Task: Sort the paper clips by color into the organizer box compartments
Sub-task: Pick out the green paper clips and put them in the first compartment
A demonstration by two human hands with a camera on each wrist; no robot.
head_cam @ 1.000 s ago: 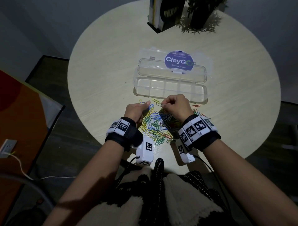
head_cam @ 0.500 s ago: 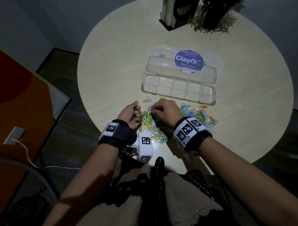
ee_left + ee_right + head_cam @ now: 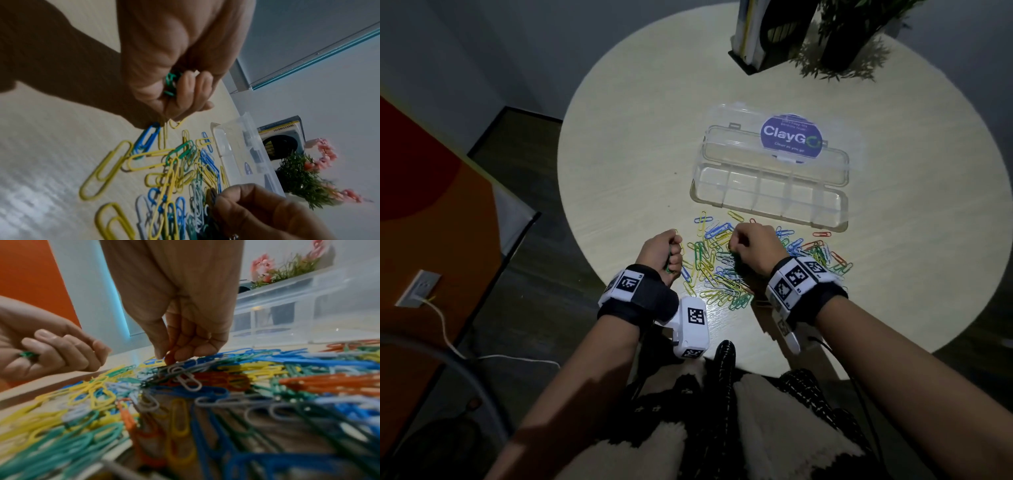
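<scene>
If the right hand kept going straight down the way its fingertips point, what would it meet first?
Most likely the white paper clips on top of the mixed pile, right under the right hand; the table lies beneath. Its fingertips look almost on them already.

A round table with a pale wood-grain top carries everything here. Near its middle lies a clear plastic organizer box, opened flat, its lid folded back away from the person and bearing a round purple sticker. The tray part is split into a row of compartments (nothing can be made out in them). Just in front of the box, toward the near edge, a loose heap of paper clips is spread over the top: yellow, green, blue, white and orange-red ones, many overlapping. At the far edge stand a black book holder and, beside it, a potted plant.
</scene>
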